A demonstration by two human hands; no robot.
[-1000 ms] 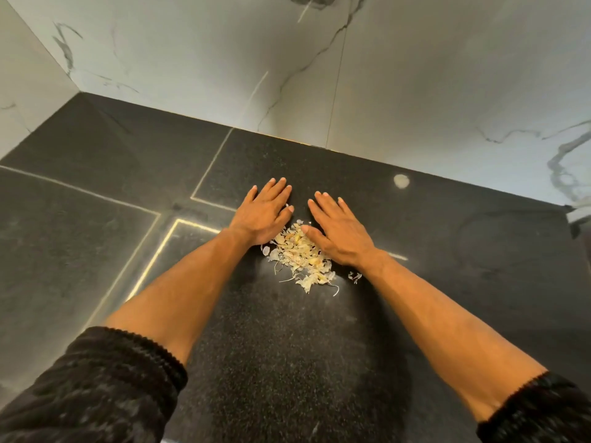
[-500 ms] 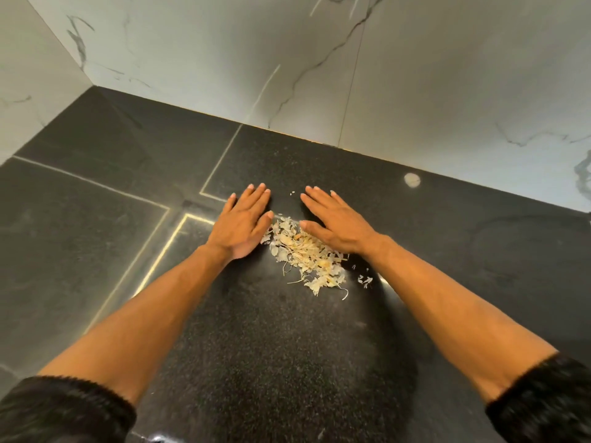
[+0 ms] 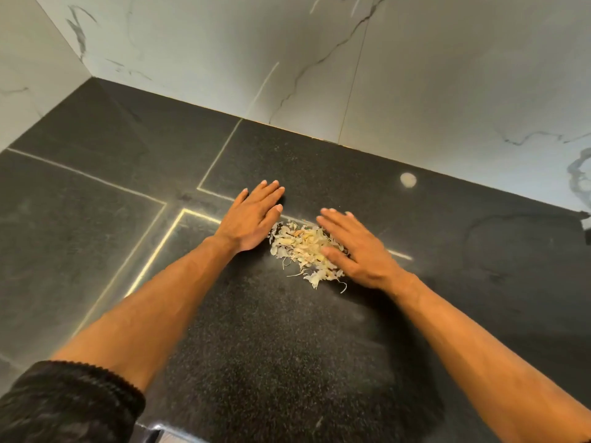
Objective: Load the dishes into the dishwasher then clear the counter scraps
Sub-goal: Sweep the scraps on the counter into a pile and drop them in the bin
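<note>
A small heap of pale, papery peel scraps lies on the black speckled counter. My left hand lies flat on the counter just left of the heap, fingers straight and together. On the right side, my right hand rests flat with its fingers spread, its thumb pressed against the scraps. Both hands flank the heap and hold nothing. No dishes or dishwasher are in view.
White marble-look wall tiles rise behind the counter and at the left corner. A small pale round spot sits on the counter at the back right. Thin light seams cross the counter on the left.
Both hands slid nearer over the counter, sweeping the scraps with them. The loose bits at the right have joined the heap, which is now tighter.
</note>
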